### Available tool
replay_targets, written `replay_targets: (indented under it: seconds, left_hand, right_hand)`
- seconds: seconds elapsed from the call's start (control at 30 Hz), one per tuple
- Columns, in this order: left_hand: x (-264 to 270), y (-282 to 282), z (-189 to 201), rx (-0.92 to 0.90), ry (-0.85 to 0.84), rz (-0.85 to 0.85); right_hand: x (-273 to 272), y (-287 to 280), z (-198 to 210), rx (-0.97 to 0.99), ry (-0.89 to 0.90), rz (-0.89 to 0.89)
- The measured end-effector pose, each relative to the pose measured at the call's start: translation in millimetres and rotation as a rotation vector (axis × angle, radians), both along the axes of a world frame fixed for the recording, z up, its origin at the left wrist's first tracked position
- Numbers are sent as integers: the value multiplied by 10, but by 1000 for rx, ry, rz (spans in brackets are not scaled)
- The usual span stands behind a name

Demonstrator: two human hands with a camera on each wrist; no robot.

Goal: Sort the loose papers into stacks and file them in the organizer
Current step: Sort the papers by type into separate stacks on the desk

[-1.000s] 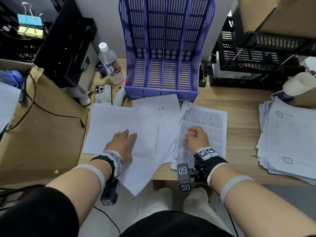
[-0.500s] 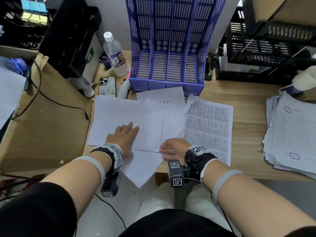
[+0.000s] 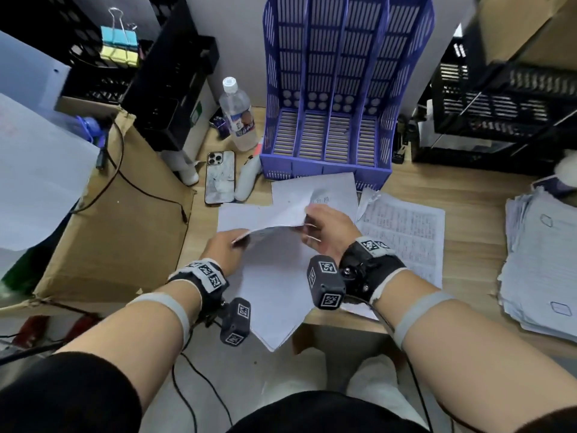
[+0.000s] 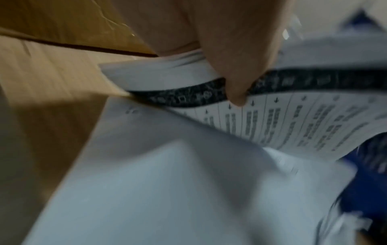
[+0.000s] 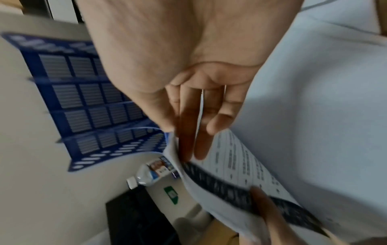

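Our hands (image 3: 274, 235) both pinch one sheet (image 3: 268, 217); the organizer (image 3: 327, 170) stands empty, so sorting has barely begun.

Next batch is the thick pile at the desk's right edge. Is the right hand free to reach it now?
Probably not yet: the right hand and left hand both hold a lifted sheet. The desk between it and the pile looks clear.

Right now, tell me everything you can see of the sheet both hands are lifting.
The lifted sheet is thin white paper, blank on top, its underside printed with a dark header band and columns of text. It bows between the left hand, which pinches its near-left edge, and the right hand, which holds its right end. It hangs above the other loose papers, in front of the purple organizer.
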State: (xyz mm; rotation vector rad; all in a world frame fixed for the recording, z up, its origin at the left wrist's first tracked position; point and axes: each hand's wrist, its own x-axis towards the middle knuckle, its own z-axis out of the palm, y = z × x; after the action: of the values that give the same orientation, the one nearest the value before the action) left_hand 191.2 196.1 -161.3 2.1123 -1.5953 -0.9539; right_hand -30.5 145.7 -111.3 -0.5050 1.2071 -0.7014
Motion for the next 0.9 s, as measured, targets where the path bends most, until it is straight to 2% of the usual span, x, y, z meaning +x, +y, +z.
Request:
replay_targets:
  seconds: [0.03,0.1,0.17,0.23,0.27,0.37,0.5,0.53,0.6,0.67,0.77,0.83,0.9]
  left_hand:
    - [21,-59,130,12,43,70]
    - [45,-176,398,53,164,191]
    - [43,-276,655,41,282,227]
    - [7,-318,836,80,330,203]
    - [-13,-325,870,128,316,181]
    - [-143,-309,882,244,186,83]
    - [-376,-200,696,347,204,61]
    - [-447,-182,632,363,216,45]
    - [-598,-158,559,366,262,19]
    - [-743,-177,475,354,347,-2]
    - [-928,-250,275,355,443,-33]
    - [-1012,-297,112,331,358,-54]
    - [-960,-348,-85,281,82,-101]
  right_hand:
    - [-63,-47,35,-13,-12,-29]
    - [-179,-98,18,-24,108,-43]
    - [-286,-85,-83,-21,326,21]
    - [-384,-1,-183,25,446,110]
    - [-416,71,-170,60,416,130]
    - [-476,249,-151,139,165,183]
    - [-586,344,-201,227,20,170]
    - [-628,355,-214,246,54,198]
    - [-738,434,-163,123,317,324]
    - [-909,508,-174,-26,599,332]
    - [-1239,582,-192,1,778,225]
    - [-1506,611,-228,71,854,179]
    - [-1751,624,-318,118,968,133]
